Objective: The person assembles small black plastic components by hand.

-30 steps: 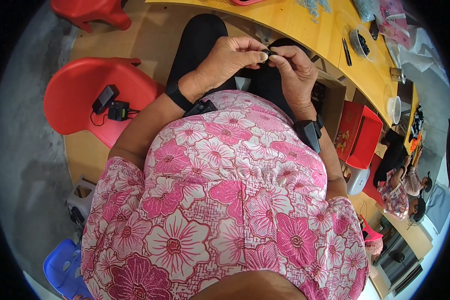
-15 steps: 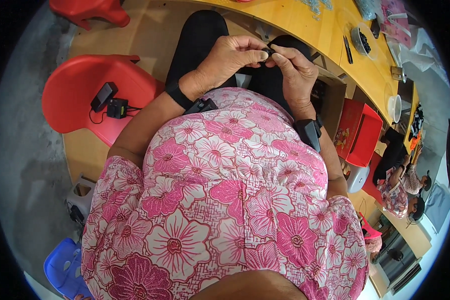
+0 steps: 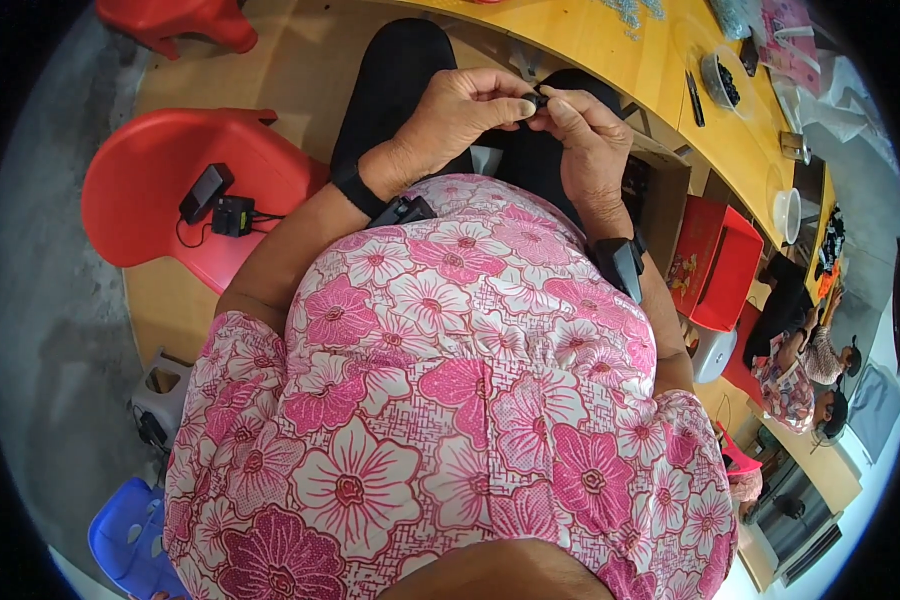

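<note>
Above my lap, my left hand (image 3: 470, 108) and my right hand (image 3: 587, 137) meet fingertip to fingertip. Between them they pinch a small black piece (image 3: 538, 101). Its exact kind is too small to make out, and the fingers cover much of it. The left thumb and forefinger press on its left side, the right thumb and fingers on its right. Both wrists wear black bands with a dark box on each.
Ahead and to the right curves a yellow table (image 3: 660, 85). On it are a clear bowl of small black pieces (image 3: 722, 80), a black pen (image 3: 695, 99) and a white tub (image 3: 787, 216). A red chair (image 3: 160, 180) holding black devices stands at left. Other people sit far right.
Both hands stay almost in place, still pinching the small black piece. My right hand has shifted slightly left, toward the left one.
</note>
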The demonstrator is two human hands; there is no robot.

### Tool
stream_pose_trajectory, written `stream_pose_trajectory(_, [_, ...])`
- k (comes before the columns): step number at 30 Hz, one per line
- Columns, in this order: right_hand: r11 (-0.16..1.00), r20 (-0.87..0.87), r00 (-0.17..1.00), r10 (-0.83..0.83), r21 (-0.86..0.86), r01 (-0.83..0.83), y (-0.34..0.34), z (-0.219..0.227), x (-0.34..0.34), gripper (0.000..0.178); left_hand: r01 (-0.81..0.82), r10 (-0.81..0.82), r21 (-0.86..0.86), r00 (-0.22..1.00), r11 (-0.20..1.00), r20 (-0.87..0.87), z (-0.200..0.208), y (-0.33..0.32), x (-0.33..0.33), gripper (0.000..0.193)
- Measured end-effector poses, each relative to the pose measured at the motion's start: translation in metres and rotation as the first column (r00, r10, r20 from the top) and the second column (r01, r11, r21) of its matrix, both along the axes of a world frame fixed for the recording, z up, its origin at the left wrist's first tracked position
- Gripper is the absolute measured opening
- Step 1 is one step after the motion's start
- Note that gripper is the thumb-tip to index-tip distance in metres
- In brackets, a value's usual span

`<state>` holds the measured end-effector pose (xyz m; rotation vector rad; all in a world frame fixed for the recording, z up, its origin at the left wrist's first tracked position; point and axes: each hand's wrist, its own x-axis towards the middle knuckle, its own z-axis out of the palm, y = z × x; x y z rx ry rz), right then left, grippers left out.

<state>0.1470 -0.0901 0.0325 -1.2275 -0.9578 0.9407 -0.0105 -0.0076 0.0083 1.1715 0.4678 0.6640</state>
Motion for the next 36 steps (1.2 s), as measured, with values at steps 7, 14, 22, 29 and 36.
stream_pose_trajectory(7, [0.984, -0.445, 0.892, 0.082, -0.107, -0.144, 0.003, 0.0, 0.002, 0.011, -0.011, 0.012, 0.028, 1.0, 1.0, -0.024, 0.003, 0.001, -0.001, 0.024])
stream_pose_trajectory(14, [0.914, -0.549, 0.795, 0.257, -0.129, -0.384, 0.006, -0.002, 0.01, 0.024, -0.013, 0.014, 0.069, 1.0, 0.998, -0.011, 0.003, 0.001, -0.002, 0.024])
stream_pose_trajectory(22, [0.897, -0.583, 0.747, 0.319, -0.069, -0.436, 0.006, -0.001, 0.008, 0.027, -0.046, 0.048, 0.125, 0.999, 0.991, -0.015, 0.003, 0.0, 0.0, 0.024])
stream_pose_trajectory(29, [0.897, -0.55, 0.774, 0.314, -0.096, -0.432, 0.008, 0.0, 0.008, 0.027, -0.212, 0.224, 0.444, 0.974, 0.871, 0.026, 0.002, 0.004, 0.001, 0.019])
stream_pose_trajectory(36, [0.888, -0.52, 0.792, 0.32, -0.126, -0.442, 0.01, 0.005, 0.009, 0.028, -0.204, 0.268, 0.596, 0.963, 0.777, -0.02, 0.007, 0.007, -0.003, 0.019])
